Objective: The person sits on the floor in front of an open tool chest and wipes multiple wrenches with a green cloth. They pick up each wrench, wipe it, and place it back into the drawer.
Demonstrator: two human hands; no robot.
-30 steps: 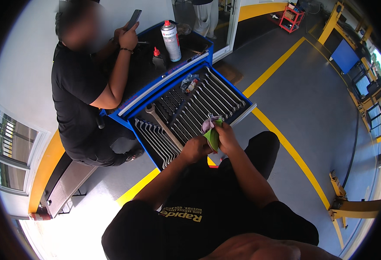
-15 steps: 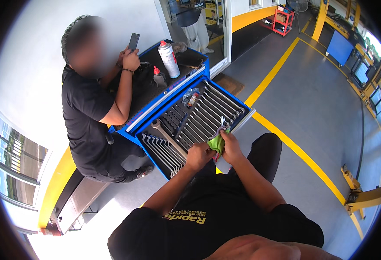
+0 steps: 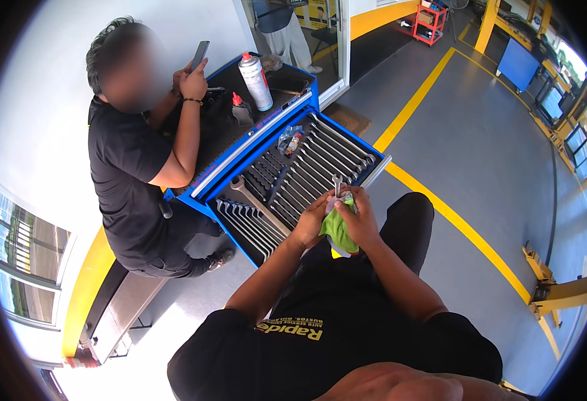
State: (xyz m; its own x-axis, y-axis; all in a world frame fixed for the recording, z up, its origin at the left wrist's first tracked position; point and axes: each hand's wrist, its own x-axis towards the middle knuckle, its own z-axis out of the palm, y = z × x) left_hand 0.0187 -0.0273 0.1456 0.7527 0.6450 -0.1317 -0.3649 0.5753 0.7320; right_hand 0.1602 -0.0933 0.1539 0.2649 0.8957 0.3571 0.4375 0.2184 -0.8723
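Note:
Close in front of me, my left hand (image 3: 311, 222) and my right hand (image 3: 363, 220) come together around a green cloth (image 3: 338, 232). A wrench (image 3: 337, 181) pokes up out of the cloth, its open-jaw end showing and the rest hidden. The left fingers close at the wrench's neck; the right hand pinches the cloth around it. Just beyond my hands, a pulled-out blue drawer (image 3: 240, 256) holds rows of silver wrenches (image 3: 330, 152). A larger wrench (image 3: 258, 202) lies across the drawer, and a small clear plastic packet (image 3: 289, 141) rests at its far side.
On the tool cabinet's top (image 3: 221, 144) stand a spray can (image 3: 256, 83) and a dark bottle with a red tip (image 3: 241, 110). A co-worker (image 3: 129, 154) sits at the left, holding a phone (image 3: 200, 55). A red cart (image 3: 430, 23) and yellow lift post (image 3: 567, 294) are farther right.
My left hand has shifted up along the cloth to the wrench's neck. The cloth now hangs lower, bunched under my right hand. The view has shifted slightly.

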